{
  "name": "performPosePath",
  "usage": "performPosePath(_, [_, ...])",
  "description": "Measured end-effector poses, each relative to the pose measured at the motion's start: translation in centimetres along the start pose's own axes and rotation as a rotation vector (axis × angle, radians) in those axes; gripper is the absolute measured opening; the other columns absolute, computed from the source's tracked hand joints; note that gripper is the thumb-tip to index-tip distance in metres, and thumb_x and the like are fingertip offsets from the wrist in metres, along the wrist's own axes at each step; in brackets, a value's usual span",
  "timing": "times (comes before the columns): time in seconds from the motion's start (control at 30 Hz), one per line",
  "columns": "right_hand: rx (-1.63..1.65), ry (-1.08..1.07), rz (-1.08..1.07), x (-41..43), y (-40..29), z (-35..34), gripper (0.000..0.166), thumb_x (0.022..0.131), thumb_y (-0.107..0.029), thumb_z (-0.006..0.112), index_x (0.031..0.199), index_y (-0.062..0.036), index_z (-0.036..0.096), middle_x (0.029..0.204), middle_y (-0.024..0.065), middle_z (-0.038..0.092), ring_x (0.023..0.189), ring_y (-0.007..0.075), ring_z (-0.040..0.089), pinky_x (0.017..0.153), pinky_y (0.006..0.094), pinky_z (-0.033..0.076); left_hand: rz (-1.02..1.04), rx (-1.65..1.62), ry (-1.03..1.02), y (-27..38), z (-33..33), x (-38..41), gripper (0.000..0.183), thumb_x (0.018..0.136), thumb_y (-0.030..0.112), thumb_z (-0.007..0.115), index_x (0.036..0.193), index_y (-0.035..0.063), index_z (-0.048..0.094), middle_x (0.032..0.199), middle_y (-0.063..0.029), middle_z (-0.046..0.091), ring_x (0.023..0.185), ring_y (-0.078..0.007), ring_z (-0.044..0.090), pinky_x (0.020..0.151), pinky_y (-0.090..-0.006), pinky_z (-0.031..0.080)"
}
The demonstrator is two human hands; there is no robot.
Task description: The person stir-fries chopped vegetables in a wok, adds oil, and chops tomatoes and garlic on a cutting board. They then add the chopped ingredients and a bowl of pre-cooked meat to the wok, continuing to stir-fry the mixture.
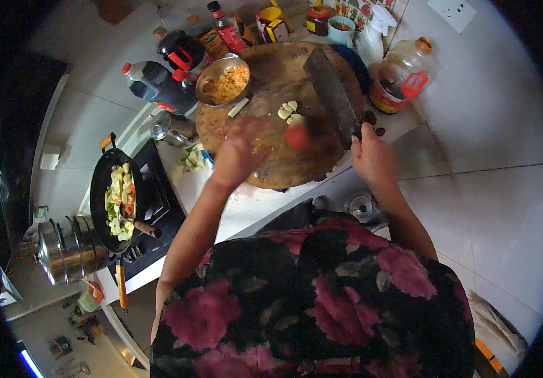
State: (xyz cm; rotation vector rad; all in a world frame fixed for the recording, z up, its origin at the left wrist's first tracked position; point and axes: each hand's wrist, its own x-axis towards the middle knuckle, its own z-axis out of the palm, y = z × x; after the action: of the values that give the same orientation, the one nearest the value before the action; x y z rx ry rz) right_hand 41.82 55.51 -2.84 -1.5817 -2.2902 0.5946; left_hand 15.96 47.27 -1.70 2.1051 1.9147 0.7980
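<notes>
My right hand [374, 153] grips the dark handle of a cleaver [333, 94], whose broad blade lies over the right side of a round wooden chopping board [271, 75]. Blurred by motion, my left hand [238, 153] is over the board's left front with its fingers apart and nothing seen in them. Between the hands is a blurred round red thing [297, 137], perhaps a tomato. Just behind it sit several peeled garlic cloves [288, 110]. A pale green stalk piece [238, 107] rests near a metal bowl [205, 92] of orange-yellow chopped food.
Left of the board, a wok [94, 198] with cut vegetables and a wooden-handled utensil [146, 229] stands on the black cooktop [151, 189]. Beyond it is a steel steamer pot [54, 255]. Sauce bottles [155, 82] crowd the back left; a spray bottle [370, 42] and large jug [396, 78] stand right.
</notes>
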Motion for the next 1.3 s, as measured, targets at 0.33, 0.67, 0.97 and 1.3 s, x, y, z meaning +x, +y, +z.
performPosePath(0.33, [0.09,0.135,-0.028,-0.6,0.9,1.1,0.017,0.086,-0.018,0.047,0.091,-0.0038,0.04,0.073,0.0222,0.057,0.068,0.042,0.056,0.06,0.0516,0.042,0.214,0.146,-0.138,-0.7,6.6,2.2,0.039,0.071,0.017,0.066,0.107,0.0137,0.055,0.116,-0.0146,0.048,0.101,-0.0323,0.05,0.082,-0.0379,0.046])
performPosePath(0.67, [0.176,0.166,-0.256,-1.4,2.2,1.9,0.018,0.085,-0.019,0.049,0.092,-0.0032,0.044,0.072,0.0207,0.057,0.068,0.0412,0.055,0.057,0.0487,0.042,-0.344,-0.009,0.263,0.8,7.6,-3.9,0.056,0.062,0.02,0.076,0.104,0.0024,0.045,0.1,-0.018,0.045,0.091,-0.0369,0.049,0.077,-0.0417,0.045])
performPosePath(0.97, [-0.054,-0.193,-0.432,-3.8,-2.5,-2.4,0.017,0.084,-0.017,0.05,0.092,-0.0049,0.043,0.073,0.019,0.059,0.068,0.039,0.057,0.058,0.0477,0.045,-0.32,-0.201,0.429,-1.3,9.4,-5.1,0.047,0.063,0.018,0.076,0.093,0.0005,0.046,0.086,-0.0144,0.048,0.079,-0.0309,0.051,0.069,-0.0368,0.045])
performPosePath(1.3, [-0.213,-0.378,-0.459,-2.9,-4.3,-3.1,0.02,0.076,-0.006,0.047,0.094,-0.0029,0.041,0.071,0.0214,0.06,0.069,0.0401,0.06,0.06,0.0501,0.047,-0.286,-0.249,0.466,-1.4,9.7,-5.0,0.04,0.063,0.014,0.075,0.09,0.0026,0.047,0.084,-0.014,0.048,0.077,-0.0304,0.051,0.068,-0.0368,0.044])
